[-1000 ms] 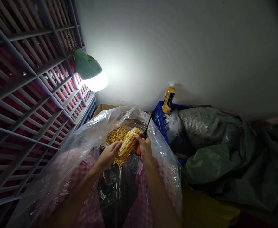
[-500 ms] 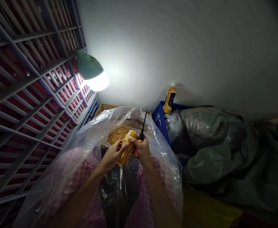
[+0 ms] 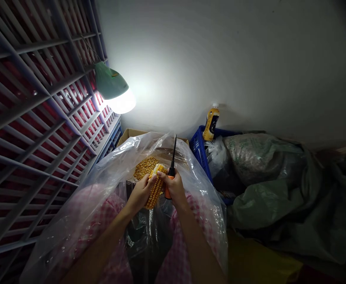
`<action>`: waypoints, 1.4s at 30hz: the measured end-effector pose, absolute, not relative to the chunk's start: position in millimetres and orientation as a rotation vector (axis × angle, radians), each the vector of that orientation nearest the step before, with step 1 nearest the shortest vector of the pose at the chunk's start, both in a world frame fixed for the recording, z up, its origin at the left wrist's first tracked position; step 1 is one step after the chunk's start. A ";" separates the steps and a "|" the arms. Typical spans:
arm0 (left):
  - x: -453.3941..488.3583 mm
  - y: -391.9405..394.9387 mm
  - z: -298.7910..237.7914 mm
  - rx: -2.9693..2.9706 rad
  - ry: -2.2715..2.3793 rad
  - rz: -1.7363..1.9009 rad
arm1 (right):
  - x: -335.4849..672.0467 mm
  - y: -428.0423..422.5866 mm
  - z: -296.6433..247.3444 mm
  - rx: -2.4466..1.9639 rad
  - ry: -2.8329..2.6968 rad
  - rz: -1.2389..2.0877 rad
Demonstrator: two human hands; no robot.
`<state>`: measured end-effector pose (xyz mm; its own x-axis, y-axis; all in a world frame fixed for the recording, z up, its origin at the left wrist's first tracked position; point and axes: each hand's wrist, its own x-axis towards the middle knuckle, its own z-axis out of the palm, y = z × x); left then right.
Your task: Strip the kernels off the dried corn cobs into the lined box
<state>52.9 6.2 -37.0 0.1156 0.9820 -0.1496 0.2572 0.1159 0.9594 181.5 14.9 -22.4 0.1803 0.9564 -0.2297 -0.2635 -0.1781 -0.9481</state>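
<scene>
A yellow ear of corn (image 3: 154,193) is tilted between my two hands, with a paler strip near its upper end. My left hand (image 3: 140,193) is closed round its left side. In my right hand (image 3: 175,186), a screwdriver (image 3: 169,179) with an orange and black handle is gripped, its dark shaft pointing up. The right thumb presses on the upper part of the ear. Behind the ear, loose corn kernels (image 3: 145,167) lie in a heap inside a clear plastic bag (image 3: 101,197), which spreads over my lap.
A lit lamp (image 3: 113,88) hangs from the stacked plastic crates (image 3: 48,94) on the left. Cardboard (image 3: 131,133) stands behind the bag. To the right are a blue basket (image 3: 199,152), a yellow drink bottle (image 3: 211,123) and a stuffed sack (image 3: 261,157).
The screwdriver and my right hand have shifted slightly left, and the shaft stands more upright. The ear has turned a little more upright, while my left hand has moved slightly left.
</scene>
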 end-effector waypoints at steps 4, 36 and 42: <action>53.2 4.0 -36.2 1.223 1.408 0.957 | 179.0 13.7 -23.1 -1.287 -0.834 1.278; 49.4 7.9 -45.1 0.742 1.327 1.085 | 169.9 7.3 -26.0 -1.390 -1.042 1.297; 53.7 9.3 -39.6 0.662 1.166 1.008 | 167.2 8.6 -25.2 -1.369 -1.154 1.348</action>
